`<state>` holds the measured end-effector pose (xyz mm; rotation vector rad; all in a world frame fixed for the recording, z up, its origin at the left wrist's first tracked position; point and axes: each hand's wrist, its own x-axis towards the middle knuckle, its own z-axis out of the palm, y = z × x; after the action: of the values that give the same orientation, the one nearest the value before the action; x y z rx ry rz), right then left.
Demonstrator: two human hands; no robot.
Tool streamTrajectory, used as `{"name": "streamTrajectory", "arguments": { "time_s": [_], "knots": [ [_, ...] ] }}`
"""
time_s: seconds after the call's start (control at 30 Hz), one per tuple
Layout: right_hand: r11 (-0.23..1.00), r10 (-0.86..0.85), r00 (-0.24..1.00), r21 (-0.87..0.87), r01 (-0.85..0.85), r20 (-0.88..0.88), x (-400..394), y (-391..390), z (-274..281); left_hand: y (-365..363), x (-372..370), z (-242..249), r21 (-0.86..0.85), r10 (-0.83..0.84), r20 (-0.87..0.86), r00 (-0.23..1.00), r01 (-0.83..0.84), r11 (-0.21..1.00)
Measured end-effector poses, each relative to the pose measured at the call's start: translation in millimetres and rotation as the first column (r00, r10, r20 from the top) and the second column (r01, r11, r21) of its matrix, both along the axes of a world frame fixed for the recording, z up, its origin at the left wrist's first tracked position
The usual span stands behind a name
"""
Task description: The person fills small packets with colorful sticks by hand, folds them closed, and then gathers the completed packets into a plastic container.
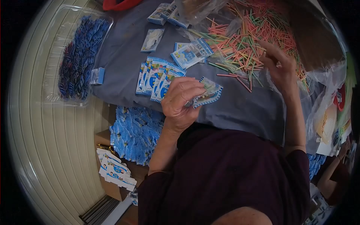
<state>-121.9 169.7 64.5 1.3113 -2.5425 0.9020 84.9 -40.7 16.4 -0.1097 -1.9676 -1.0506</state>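
My left hand (183,98) is closed, its thumb and fingers pinching a small clear packet (212,93) with blue-striped edges. Just left of that hand lies an overlapping row of blue and white printed packets (153,79). My right hand (280,66) is over the right side of a pile of thin pink, green and yellow sticks (245,47). Its fingers are bent and apart, with nothing visible between them. Further packets (192,53) lie on the grey cloth (240,112) between the row and the sticks.
A clear plastic tray (52,80) of dark blue twisted pieces stands at left. Below the cloth's edge are many blue packets (137,133) and a stack of white printed cards (114,170). Clear plastic sheeting (317,80) borders the sticks. Another person's arm (332,174) shows at lower right.
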Motion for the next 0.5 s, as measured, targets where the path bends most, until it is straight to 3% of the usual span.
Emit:
{"name": "streamTrajectory", "arguments": {
  "time_s": [0.03, 0.07, 0.1, 0.17, 0.2, 0.27, 0.37, 0.5],
  "knots": [
    [0.943, 0.137, 0.968, -0.327, -0.063, 0.210, 13, 0, 6, 1, -1, -1, 0.018, -0.022, 0.011, 1.000, 0.022, 1.000],
    [0.783, 0.321, 0.877, -0.621, -0.033, 0.358, 25, -2, 12, 2, -2, -3, 0.037, -0.050, 0.025, 0.998, 0.049, 0.998],
    [0.785, 0.314, 0.879, -0.618, -0.027, 0.360, 39, -9, 20, 4, -5, -4, 0.041, -0.057, 0.026, 0.998, 0.056, 0.998],
    [0.603, 0.581, 0.789, -0.757, -0.253, 0.199, 63, -28, 35, 10, -14, -4, -0.020, -0.024, -0.006, 1.000, 0.024, 1.000],
    [0.609, 0.568, 0.799, -0.754, -0.247, 0.197, 67, -37, 35, 13, -16, -2, -0.017, -0.040, -0.011, 0.999, 0.040, 0.999],
    [0.660, 0.600, 0.799, -0.540, -0.522, -0.041, 68, -52, 25, 19, -15, 0, 0.015, -0.011, 0.033, 0.999, 0.010, 1.000],
    [0.711, 0.583, 0.812, -0.507, -0.488, 0.036, 66, -60, 5, 21, -11, -3, 0.034, 0.025, 0.077, 0.997, -0.028, 0.999],
    [0.684, 0.605, 0.793, -0.559, -0.469, 0.075, 67, -60, -1, 21, -10, -7, -0.001, 0.036, 0.108, 0.994, -0.036, 0.999]
  ]
}}
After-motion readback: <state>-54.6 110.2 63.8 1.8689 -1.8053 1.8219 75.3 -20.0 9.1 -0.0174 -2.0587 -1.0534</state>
